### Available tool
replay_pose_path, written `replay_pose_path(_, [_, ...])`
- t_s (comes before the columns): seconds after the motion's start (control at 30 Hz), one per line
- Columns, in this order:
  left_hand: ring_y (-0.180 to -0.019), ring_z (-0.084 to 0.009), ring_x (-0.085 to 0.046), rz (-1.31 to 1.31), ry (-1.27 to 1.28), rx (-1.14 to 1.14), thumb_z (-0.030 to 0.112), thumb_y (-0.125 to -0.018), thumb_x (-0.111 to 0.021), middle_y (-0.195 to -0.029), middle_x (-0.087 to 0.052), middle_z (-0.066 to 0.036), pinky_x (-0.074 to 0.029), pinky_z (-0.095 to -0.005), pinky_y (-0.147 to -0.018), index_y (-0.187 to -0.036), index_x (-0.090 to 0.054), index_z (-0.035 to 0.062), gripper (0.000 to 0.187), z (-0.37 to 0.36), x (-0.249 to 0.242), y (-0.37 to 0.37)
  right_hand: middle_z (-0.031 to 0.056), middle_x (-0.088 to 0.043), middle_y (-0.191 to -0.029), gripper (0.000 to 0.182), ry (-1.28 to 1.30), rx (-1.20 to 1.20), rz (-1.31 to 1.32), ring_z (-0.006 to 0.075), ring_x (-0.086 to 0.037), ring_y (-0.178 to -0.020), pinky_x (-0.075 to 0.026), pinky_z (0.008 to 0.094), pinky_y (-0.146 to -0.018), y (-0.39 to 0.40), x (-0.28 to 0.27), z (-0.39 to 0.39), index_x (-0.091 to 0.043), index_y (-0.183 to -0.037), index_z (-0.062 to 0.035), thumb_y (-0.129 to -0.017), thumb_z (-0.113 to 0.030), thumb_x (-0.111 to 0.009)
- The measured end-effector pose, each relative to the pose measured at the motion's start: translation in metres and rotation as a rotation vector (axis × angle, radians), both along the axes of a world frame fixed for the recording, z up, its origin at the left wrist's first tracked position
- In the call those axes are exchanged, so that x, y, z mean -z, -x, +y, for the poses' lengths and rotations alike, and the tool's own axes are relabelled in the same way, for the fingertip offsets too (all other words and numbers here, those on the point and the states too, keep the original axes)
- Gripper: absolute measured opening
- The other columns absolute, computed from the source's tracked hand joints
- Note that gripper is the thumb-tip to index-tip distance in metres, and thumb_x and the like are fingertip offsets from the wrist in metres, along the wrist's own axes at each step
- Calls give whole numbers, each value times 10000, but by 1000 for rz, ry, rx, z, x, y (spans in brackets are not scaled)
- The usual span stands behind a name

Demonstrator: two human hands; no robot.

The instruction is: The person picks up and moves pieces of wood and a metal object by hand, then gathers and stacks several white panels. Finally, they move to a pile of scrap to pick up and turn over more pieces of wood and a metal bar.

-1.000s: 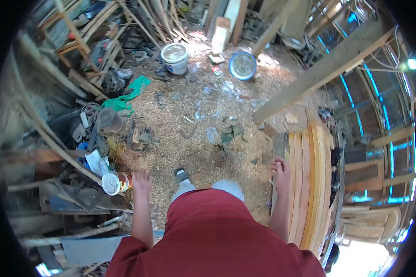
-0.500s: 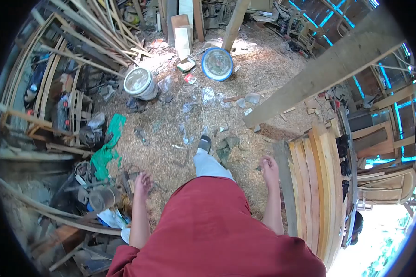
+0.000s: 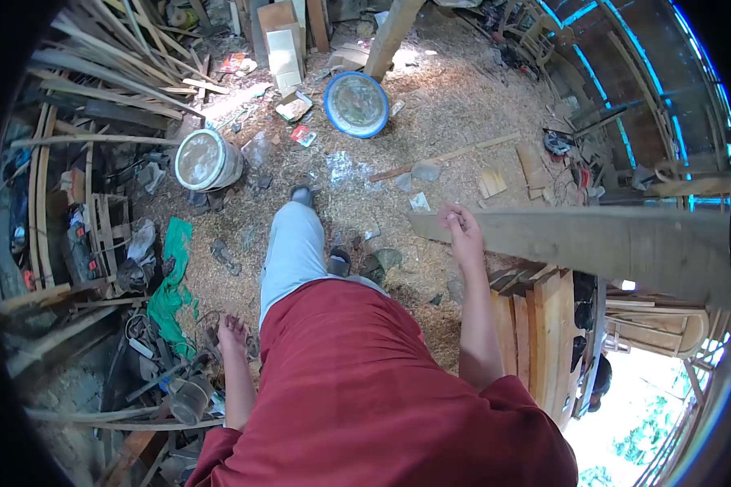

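Note:
My left hand (image 3: 232, 333) hangs low at my side with its fingers loosely bent and apart, holding nothing. Nearest to it are a clear plastic container (image 3: 189, 399) and a strip of green cloth (image 3: 170, 284) on the littered floor. My right hand (image 3: 463, 231) is raised forward, fingers half curled, with nothing visible in it. In this view it overlaps the lower end of a wide wooden post (image 3: 568, 235). Below that forearm, to the right, stand several long boards (image 3: 548, 341) side by side.
A white bucket (image 3: 207, 160) and a blue-rimmed round container (image 3: 356, 104) stand ahead on the shaving-strewn floor (image 3: 317, 162). Long wood strips (image 3: 114, 69) lean at the left. A thin wood strip (image 3: 455, 156) lies across the floor. Bright daylight enters at lower right.
I have stepped forward and turned, with one leg now stretched ahead. My right hand has swung forward and up; my left has dropped back slightly. The post now lies nearly level across the view.

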State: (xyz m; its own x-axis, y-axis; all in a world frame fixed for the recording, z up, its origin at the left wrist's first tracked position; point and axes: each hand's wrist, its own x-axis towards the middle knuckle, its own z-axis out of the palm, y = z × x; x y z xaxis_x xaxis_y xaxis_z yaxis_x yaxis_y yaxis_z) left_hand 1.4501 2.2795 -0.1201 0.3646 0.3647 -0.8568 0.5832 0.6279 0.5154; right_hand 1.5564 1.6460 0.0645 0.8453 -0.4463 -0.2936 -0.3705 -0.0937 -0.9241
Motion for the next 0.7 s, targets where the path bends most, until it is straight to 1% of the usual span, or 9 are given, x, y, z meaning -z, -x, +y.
replay_pose_path(0.1, [-1021, -250, -581, 48, -24, 217, 440, -996, -511, -1214, -609, -15, -457, -394, -890, -1296, -548, 129, 434, -13, 28, -62, 103, -698, -1119, 301, 3, 68, 19, 169, -653, -1012, -496, 293, -896, -38, 16, -19, -582, -1290, -7, -1020, -120, -513])
replay_pose_path(0.17, [-1012, -262, -581, 72, -39, 330, 453, -1005, -468, -1202, -616, -12, -455, -404, -906, -1250, -557, 132, 413, -25, 40, -122, 105, -700, -1116, 293, 22, 137, 37, 165, -655, -1006, -499, 289, -885, -61, 21, -30, -583, -1285, -10, -1021, -116, -512])
replay_pose_path(0.23, [-1006, -242, -583, 183, 102, -12, 456, -1008, -451, -1159, -630, -14, -459, -405, -917, -1203, -560, 139, 388, -43, 42, -205, 111, -700, -1122, 276, -2, 207, 42, 161, -660, -995, -505, 278, -867, -87, 21, -42, -592, -1270, -17, -1026, -102, -497])
replay_pose_path(0.27, [-1004, -222, -584, 211, 162, -60, 461, -1010, -438, -1127, -637, -18, -459, -413, -931, -1162, -558, 138, 377, -39, 67, -250, 111, -700, -1122, 276, 1, 265, 43, 161, -660, -995, -505, 278, -867, -98, 22, -49, -592, -1270, -17, -1026, -102, -497])
replay_pose_path(0.3, [-1004, -222, -584, 224, 158, -7, 461, -1010, -438, -1127, -637, -18, -459, -413, -931, -1162, -558, 138, 377, -53, 61, -303, 107, -698, -1123, 271, 32, 326, 46, 156, -659, -990, -507, 275, -864, -107, 23, -58, -595, -1266, -20, -1026, -96, -494])
replay_pose_path(0.37, [-1010, -223, -586, 54, 204, 377, 477, -1011, -439, -1102, -635, -25, -461, -418, -933, -1187, -554, 133, 403, -90, 46, -415, 102, -696, -1124, 267, 57, 425, 72, 152, -658, -985, -508, 272, -861, -121, 14, -64, -598, -1261, -23, -1026, -89, -492])
replay_pose_path(0.53, [-1123, -222, -566, -290, 98, 1095, 508, -1023, -419, -1330, -578, -84, -434, -392, -973, -1446, -435, 99, 588, -250, -39, -681, 62, -680, -1074, 258, 30, 681, 1, 133, -649, -961, -509, 274, -859, -164, -26, -71, -602, -1251, -10, -1020, -82, -511])
replay_pose_path(0.63, [-1191, -219, -556, -480, 18, 1363, 481, -1038, -414, -1365, -563, -108, -431, -370, -966, -1462, -417, 81, 583, -363, -118, -753, 64, -685, -1082, 268, 49, 803, 40, 139, -654, -964, -513, 277, -847, -164, -33, -68, -593, -1265, -11, -1024, -85, -503])
replay_pose_path(0.7, [-1159, -222, -570, -573, 136, 1430, 463, -1042, -418, -1357, -565, -105, -433, -366, -963, -1458, -415, 70, 572, -425, -141, -775, 70, -687, -1081, 280, 26, 922, 24, 148, -662, -955, -517, 280, -835, -168, -42, -69, -581, -1285, -20, -1026, -88, -500])
